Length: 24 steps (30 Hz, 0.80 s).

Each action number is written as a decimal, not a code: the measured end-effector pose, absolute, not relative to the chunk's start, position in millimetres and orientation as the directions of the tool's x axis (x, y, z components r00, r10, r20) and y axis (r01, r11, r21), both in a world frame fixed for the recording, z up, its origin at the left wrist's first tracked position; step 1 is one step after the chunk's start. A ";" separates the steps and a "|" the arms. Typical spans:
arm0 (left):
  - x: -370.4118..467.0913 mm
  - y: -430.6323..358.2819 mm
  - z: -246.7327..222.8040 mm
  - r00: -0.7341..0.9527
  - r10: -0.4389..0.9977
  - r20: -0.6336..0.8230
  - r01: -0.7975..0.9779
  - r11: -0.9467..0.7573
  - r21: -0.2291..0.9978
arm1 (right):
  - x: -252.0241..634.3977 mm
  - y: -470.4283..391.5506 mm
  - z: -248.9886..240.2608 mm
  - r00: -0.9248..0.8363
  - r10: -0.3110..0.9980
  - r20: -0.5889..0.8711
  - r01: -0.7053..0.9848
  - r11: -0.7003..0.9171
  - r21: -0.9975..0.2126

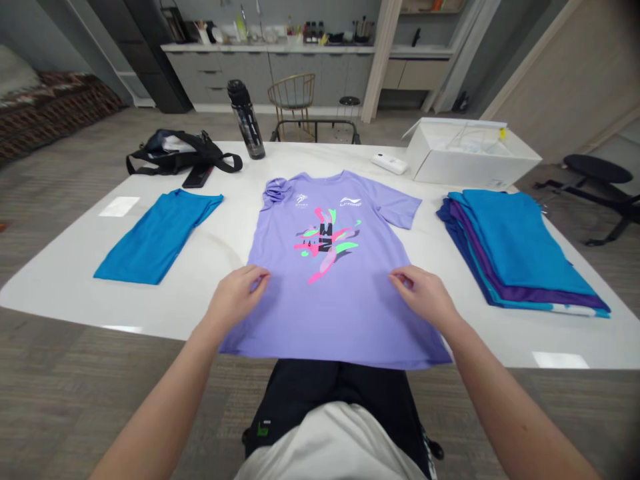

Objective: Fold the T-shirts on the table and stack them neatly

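Observation:
A lilac short-sleeved T-shirt [350, 313] lies front up on the table before me, hem toward my body. A pink, green and black print covers its chest. Its left-side sleeve [277, 191] is bunched up, while the other spreads out flat. My left hand [243, 291] is over the shirt's left side, fingers loosely curled with a small gap to the thumb. Mirroring it, my right hand [423, 291] is over the right side, also half curled. No fabric shows lifted in either hand.
A folded blue shirt [157, 237] lies left; a stack of folded clothes [520, 243] sits right. Farther back are a black bag [183, 155], a phone [197, 176], a dark bottle [247, 123], a white device [389, 163] and a white box [463, 163]. The white table [210, 310] has rounded corners.

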State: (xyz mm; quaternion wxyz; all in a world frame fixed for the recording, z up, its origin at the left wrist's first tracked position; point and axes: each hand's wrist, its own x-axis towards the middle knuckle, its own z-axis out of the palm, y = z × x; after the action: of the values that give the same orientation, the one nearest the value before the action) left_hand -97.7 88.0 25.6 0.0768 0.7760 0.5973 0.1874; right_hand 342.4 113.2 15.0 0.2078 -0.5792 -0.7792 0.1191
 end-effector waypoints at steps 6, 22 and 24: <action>-69.2 209.7 25.5 0.154 0.967 0.202 0.955 -0.198 0.221 | 279.8 233.3 17.7 -0.285 0.946 0.156 0.848 0.325 -0.420; -106.6 384.3 5.3 0.024 0.966 0.258 0.988 -0.063 0.142 | 317.1 377.3 -13.5 0.104 0.986 0.127 0.953 -0.062 -0.297; -123.7 386.9 4.5 -0.086 0.952 0.293 0.974 0.019 0.224 | 317.9 380.3 -16.5 0.105 0.987 0.118 0.959 -0.069 -0.276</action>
State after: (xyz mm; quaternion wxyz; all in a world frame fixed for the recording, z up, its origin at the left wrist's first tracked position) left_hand -123.7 386.9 4.5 -0.0300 0.6753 0.7133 0.1853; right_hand 317.9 380.3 -16.5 0.1433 -0.7292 -0.6672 0.0502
